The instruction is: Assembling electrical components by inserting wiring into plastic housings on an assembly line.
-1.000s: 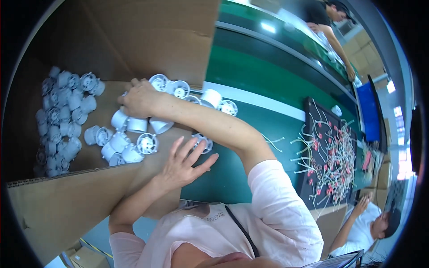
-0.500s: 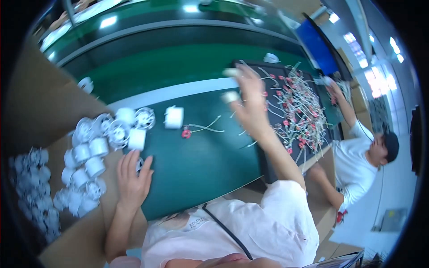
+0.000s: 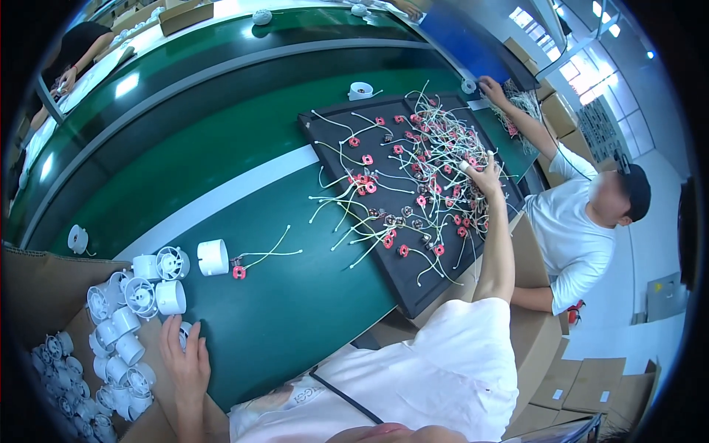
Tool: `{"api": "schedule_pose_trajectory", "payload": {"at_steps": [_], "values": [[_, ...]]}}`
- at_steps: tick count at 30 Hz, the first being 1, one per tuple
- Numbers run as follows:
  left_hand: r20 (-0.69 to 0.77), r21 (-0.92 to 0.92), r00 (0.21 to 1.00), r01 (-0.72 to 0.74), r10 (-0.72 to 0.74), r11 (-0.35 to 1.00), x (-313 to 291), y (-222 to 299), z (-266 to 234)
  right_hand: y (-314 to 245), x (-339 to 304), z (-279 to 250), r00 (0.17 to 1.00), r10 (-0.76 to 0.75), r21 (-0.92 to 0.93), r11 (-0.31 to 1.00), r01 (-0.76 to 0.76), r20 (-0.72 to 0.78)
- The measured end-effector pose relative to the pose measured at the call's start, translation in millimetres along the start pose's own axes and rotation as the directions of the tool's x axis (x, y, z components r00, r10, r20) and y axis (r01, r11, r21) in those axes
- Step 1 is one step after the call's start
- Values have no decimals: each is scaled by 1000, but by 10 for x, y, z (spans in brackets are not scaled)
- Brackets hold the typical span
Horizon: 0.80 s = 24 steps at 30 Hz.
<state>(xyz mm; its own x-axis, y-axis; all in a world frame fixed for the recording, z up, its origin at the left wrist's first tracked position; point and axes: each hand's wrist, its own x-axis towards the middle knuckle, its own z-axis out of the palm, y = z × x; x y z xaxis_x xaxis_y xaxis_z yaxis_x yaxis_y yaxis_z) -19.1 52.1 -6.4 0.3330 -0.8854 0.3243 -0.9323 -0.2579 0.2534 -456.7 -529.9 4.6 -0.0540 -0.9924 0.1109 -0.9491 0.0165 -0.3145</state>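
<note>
Wired parts (image 3: 421,200) are crowding the black tray (image 3: 406,282), white housings (image 3: 74,391) the carton (image 3: 44,292) leftward; our right hand (image 3: 484,179) is reaching over the tray, left hand (image 3: 187,365) fanning out left of it, both grips unclear.

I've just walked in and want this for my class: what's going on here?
The person's left hand is at a round white plastic-looking housing by the green worktop's edge. The right hand reaches into tangled small red parts with pale wires on a black rectangular tray; whether it grips one is unclear. A white cylindrical housing lies beside a red wired part. A co-worker in a white shirt stretches out an arm.
</note>
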Motion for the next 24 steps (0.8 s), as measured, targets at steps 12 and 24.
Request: {"api": "schedule_pose_trajectory", "payload": {"at_steps": [12,24], "values": [[-84,188,994,-50,67,981,204,53,-102,148,376,146,966,-256,-7,967,256,-23],[127,267,992,-12,-23,964,844,404,-45,-219,-136,52,929,-220,105,960,260,-296]]}}
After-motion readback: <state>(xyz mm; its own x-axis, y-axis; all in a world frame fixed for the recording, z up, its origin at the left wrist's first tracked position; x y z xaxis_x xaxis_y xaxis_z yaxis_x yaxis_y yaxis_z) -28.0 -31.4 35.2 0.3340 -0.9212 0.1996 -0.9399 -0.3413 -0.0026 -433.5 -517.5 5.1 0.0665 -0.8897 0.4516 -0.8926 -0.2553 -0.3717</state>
